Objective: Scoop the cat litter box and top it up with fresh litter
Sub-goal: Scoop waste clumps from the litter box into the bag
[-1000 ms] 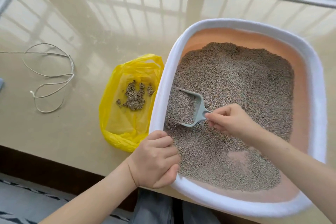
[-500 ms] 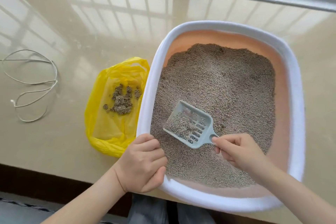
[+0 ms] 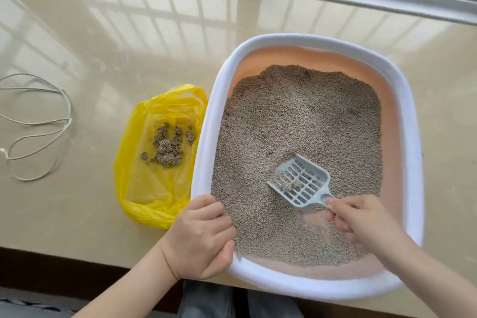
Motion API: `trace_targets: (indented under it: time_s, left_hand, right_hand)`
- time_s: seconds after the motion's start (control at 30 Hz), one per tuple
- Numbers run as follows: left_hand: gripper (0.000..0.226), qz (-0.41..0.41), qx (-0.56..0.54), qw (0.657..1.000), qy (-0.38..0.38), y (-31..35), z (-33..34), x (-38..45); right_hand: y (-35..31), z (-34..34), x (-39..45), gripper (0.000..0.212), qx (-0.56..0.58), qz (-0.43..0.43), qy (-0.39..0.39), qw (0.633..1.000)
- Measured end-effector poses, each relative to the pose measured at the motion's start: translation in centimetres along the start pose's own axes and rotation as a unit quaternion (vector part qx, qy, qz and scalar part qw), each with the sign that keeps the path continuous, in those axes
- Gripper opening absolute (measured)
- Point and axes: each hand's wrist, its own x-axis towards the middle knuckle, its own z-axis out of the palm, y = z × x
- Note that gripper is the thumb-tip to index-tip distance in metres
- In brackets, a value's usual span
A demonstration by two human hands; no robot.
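At the far left of the frame a loose white cord [image 3: 38,126] lies on the glossy beige stone worktop [image 3: 77,33]. Just left of the box, a yellow plastic bag [image 3: 154,175] lies open, holding a small heap of dark litter clumps [image 3: 169,146].

The left hand [image 3: 200,236] grips the lower-left rim of the white-rimmed, orange-lined plastic litter box [image 3: 204,162], fingers curled over the edge. Grey granular litter [image 3: 296,124] covers most of the floor of the box.

The right hand [image 3: 361,222] pinches the handle of the pale blue slotted plastic scoop [image 3: 299,183], which is held over the litter at lower centre of the box with a few clumps retained on its grid.

Step in hand, by judgement: sifting, within the scooping stage. The next move calls for a level carry leftward over the rim, then tipping into the bag. Topping up is not yet begun.

Versus half a second earlier: the scoop sits further right in the box and carries far less loose litter; the left hand's grip is unchanged.
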Motion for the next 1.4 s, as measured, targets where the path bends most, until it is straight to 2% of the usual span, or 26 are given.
trace_targets:
  time_s: [0.2, 0.43, 0.53, 0.73, 1.13, 1.4]
  left_hand:
    - [0.031, 0.001, -0.007, 1.000, 0.006, -0.1, 0.1, 0.1]
    - [0.028, 0.003, -0.016, 1.000, 0.021, -0.1, 0.3, 0.0]
    - [0.028, 0.001, -0.017, 0.999, 0.027, -0.2, 0.5, 0.1]
    - [0.032, -0.002, -0.011, 1.000, 0.008, -0.2, 0.5, -0.2]
    - [0.031, 0.001, -0.002, 1.000, 0.003, -0.1, 0.2, 0.0]
    - [0.029, -0.004, 0.000, 1.000, 0.006, -0.1, 0.2, 0.0]
  right_hand:
    - [-4.0, 2.6, 3.1, 0.029, -0.004, 0.015, -0.026, 1.000]
    - [-3.4, 7.2, 5.0, 0.033, 0.144, -0.073, -0.018, 0.987]
    - [-2.8, 7.6, 4.9, 0.033, 0.182, -0.096, 0.005, 0.979]
    - [-2.7, 6.8, 3.4, 0.034, 0.234, -0.124, -0.007, 0.964]
    - [-2.8, 4.6, 1.9, 0.034, 0.188, -0.124, -0.023, 0.974]
    - [-6.3, 2.2, 2.9, 0.033, 0.056, -0.085, -0.107, 0.989]
